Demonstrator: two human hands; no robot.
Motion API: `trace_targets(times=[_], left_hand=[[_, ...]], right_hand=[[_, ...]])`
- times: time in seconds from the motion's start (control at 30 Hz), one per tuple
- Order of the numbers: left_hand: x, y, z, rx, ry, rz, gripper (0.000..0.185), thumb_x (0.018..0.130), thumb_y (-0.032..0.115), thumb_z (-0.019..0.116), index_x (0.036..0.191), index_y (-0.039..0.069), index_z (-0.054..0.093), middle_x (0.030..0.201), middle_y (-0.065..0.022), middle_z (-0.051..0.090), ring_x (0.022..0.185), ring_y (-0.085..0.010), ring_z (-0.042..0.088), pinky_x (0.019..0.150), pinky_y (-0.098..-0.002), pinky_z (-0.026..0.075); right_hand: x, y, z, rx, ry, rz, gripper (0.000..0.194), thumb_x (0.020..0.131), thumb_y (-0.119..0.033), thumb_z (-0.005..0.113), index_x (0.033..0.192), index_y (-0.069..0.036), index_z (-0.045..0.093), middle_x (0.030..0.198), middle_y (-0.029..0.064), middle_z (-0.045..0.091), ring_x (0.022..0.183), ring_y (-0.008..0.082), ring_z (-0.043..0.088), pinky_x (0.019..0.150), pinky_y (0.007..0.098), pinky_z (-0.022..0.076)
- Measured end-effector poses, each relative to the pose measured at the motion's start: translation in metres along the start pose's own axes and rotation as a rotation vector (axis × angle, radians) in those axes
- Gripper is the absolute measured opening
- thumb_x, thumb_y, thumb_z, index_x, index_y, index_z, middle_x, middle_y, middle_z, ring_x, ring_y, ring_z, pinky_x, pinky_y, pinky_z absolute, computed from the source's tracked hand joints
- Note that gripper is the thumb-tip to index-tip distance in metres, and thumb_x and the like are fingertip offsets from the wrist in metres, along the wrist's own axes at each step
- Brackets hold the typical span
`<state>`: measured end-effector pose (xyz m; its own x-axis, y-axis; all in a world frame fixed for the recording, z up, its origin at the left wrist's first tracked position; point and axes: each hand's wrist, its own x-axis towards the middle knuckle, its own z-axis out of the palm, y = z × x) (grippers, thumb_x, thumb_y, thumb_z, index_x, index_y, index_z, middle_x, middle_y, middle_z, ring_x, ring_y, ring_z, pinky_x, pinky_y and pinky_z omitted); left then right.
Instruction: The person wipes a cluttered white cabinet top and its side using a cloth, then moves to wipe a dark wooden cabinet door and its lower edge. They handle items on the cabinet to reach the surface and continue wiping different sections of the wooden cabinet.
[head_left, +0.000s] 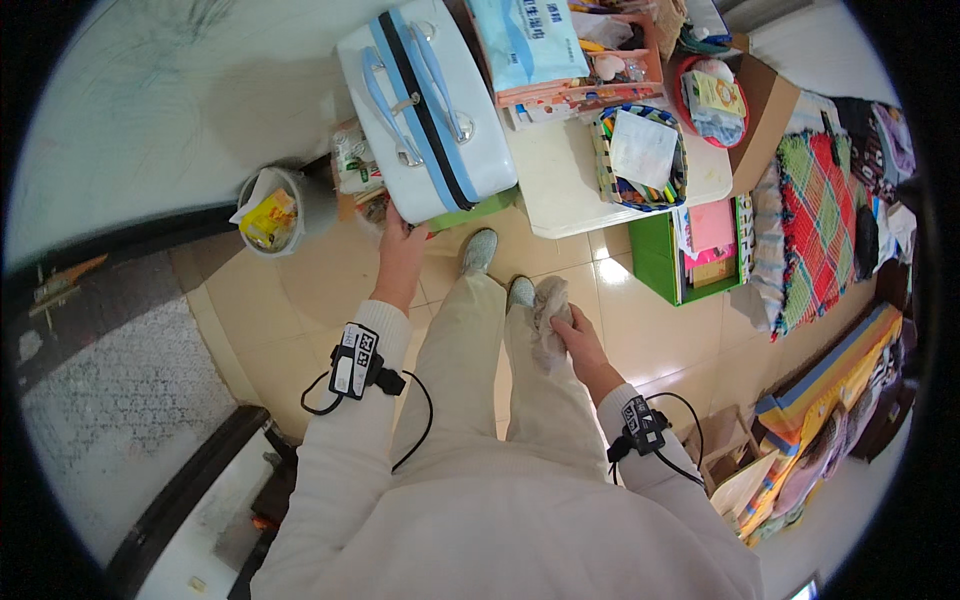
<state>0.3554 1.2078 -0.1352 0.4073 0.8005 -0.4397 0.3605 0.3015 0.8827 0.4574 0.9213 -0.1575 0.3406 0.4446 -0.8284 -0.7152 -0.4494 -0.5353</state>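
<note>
A light blue suitcase (480, 142) with blue handles and a black zipper band is before me. At its near left corner is my left hand (400, 251), thumb and forefinger either side of the edge. Its other fingers are partly hidden. In front of my right thigh, my right hand (581, 337) is shut on a crumpled grey-brown cloth (551, 319), which hangs apart from the suitcase. Something flat and green (476, 210) shows beneath the suitcase.
Left of the suitcase stands a waste bin (292, 236) with yellow packaging inside. To the right, a white table (559, 191) bears a woven basket (604, 161) of pens and a pink organizer (656, 64). A green box (652, 259) of books stands on the tiled floor (637, 330).
</note>
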Motion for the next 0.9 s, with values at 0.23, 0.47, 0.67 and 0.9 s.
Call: trace_targets(times=[0.23,0.47,0.67,0.9], left_hand=[[-0.099,-0.059,-0.076,0.03,0.036,-0.257,0.035,0.094,0.019,0.048,0.125,0.005,0.048,0.114,-0.008,0.057,0.103,-0.0166,0.054,0.09,-0.0305,0.042],[-0.149,-0.117,-0.081,-0.135,-0.107,-0.423,0.035,0.095,0.024,0.047,0.123,0.003,0.049,0.107,-0.0074,0.059,0.097,-0.0152,0.055,0.089,-0.0285,0.042],[-0.196,-0.173,-0.112,-0.04,-0.283,-0.54,0.032,0.094,0.017,0.05,0.121,-0.001,0.05,0.109,-0.008,0.059,0.099,-0.015,0.055,0.089,-0.0273,0.043],[-0.216,-0.2,-0.181,0.168,-0.195,-0.591,0.025,0.092,0.015,0.053,0.115,0.004,0.055,0.096,-0.0107,0.065,0.086,-0.0182,0.061,0.075,-0.0283,0.048]], right_hand=[[0.003,-0.009,0.012,-0.137,-0.065,-0.104,0.047,0.086,-0.013,0.059,0.128,0.001,0.045,0.108,0.0073,0.059,0.095,0.0133,0.055,0.082,0.0256,0.0446],[0.053,-0.009,0.066,-0.572,-0.021,-0.437,0.045,0.082,-0.006,0.06,0.125,-0.003,0.05,0.113,0.013,0.058,0.097,0.0225,0.058,0.082,0.0289,0.0464],[0.151,-0.004,0.122,-1.087,0.444,-0.886,0.047,0.074,0.001,0.055,0.118,-0.014,0.057,0.12,0.0154,0.052,0.107,0.0349,0.051,0.087,0.0426,0.0449],[0.173,0.033,0.241,-1.083,0.184,-0.662,0.052,0.071,0.004,0.054,0.12,-0.011,0.054,0.122,0.0165,0.049,0.109,0.0364,0.049,0.09,0.0399,0.044]])
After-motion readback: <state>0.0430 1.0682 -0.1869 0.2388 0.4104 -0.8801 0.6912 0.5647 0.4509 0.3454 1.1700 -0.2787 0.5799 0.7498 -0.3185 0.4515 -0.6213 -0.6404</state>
